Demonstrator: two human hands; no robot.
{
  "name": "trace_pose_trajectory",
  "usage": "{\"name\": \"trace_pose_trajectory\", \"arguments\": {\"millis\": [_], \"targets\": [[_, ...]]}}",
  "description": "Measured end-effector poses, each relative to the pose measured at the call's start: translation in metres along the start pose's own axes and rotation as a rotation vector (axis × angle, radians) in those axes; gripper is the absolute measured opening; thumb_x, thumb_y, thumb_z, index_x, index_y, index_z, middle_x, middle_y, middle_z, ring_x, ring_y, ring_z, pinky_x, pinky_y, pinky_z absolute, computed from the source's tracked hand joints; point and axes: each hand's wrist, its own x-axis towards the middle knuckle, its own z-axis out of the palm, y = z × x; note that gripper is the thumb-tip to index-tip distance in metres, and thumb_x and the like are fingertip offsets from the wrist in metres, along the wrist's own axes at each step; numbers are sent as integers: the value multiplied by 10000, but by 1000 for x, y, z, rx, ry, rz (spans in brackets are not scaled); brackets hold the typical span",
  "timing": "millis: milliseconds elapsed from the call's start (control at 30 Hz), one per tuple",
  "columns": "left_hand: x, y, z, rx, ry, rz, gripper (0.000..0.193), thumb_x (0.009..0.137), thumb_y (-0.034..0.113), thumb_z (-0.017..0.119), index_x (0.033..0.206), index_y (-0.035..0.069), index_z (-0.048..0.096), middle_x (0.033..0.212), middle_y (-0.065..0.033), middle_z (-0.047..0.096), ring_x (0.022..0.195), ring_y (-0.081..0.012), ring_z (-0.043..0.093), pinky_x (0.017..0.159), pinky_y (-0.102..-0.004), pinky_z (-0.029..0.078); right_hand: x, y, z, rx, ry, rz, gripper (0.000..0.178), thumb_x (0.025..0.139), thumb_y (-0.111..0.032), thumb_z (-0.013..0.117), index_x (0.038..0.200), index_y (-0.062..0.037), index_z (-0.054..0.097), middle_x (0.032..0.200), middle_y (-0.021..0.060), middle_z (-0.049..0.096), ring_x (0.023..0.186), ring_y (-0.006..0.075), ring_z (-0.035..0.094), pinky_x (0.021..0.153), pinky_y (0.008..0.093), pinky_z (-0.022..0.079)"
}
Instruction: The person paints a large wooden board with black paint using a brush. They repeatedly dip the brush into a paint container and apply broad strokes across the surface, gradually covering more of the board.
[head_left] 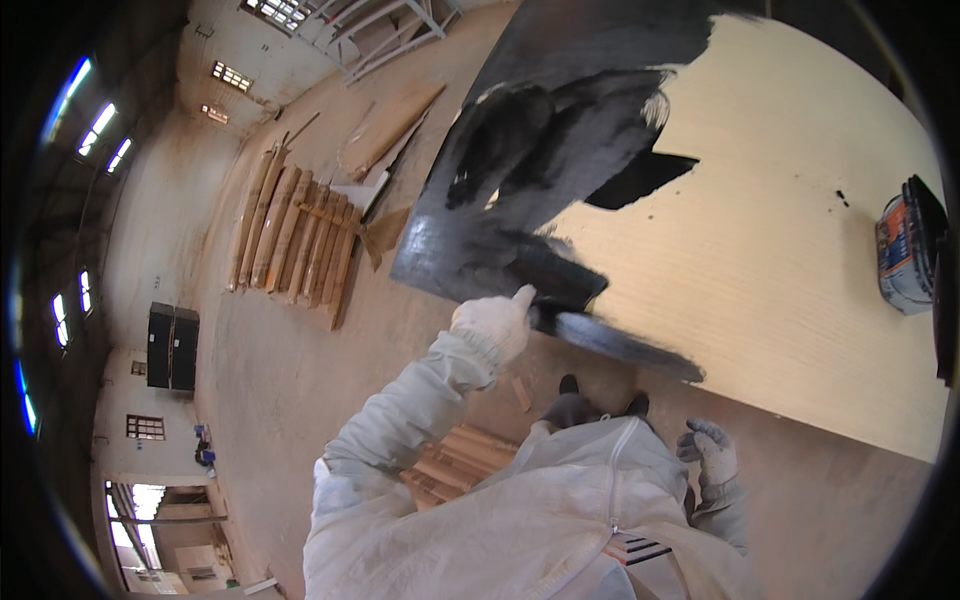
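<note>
A large pale wood-grained board [800,200] fills the upper right, its left part smeared with wet black paint [520,140]. My left hand [492,328], in a whitish glove, is at the board's near left edge with one finger stretched onto the black. Its other fingers are curled; a dark piece shows beside them, and I cannot make out what they grip. From there a blurred black streak [630,345] runs right along the near edge. My right hand [712,452], its glove stained dark at the fingertips, hangs off the board with fingers loosely bent and nothing seen in it.
A paint-smeared tub [903,255] with an orange and blue label stands at the board's right. Wrapped brown bundles [295,230] lie stacked on the floor at left, and more brown lengths [460,460] are beside me. A black cabinet-like block [172,346] stands by the far wall.
</note>
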Motion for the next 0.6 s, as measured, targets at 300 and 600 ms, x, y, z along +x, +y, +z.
{"name": "trace_pose_trajectory", "arguments": {"millis": [300, 600], "targets": [[58, -20, -46, 89, 10, 161, 437, 1043, 344, 553, 1453, 205, 615, 1100, -175, 785, 1059, -391, 747, 914, -519, 587, 27, 36, -16, -49, 74, -21, 306, 1012, -80, 575, 1265, 44, 695, 925, 181, 768, 705, 245, 734, 625, 347, 604], [92, -8, -61, 118, -8, 271, 481, 1044, 371, 529, 1504, 261, 617, 1220, -146, 775, 1156, -359, 729, 1017, -468, 569, 38, 28, -18, -44, 112, -26, 299, 1039, -74, 558, 1283, 32, 695, 918, 161, 769, 729, 223, 731, 636, 332, 600]]}}
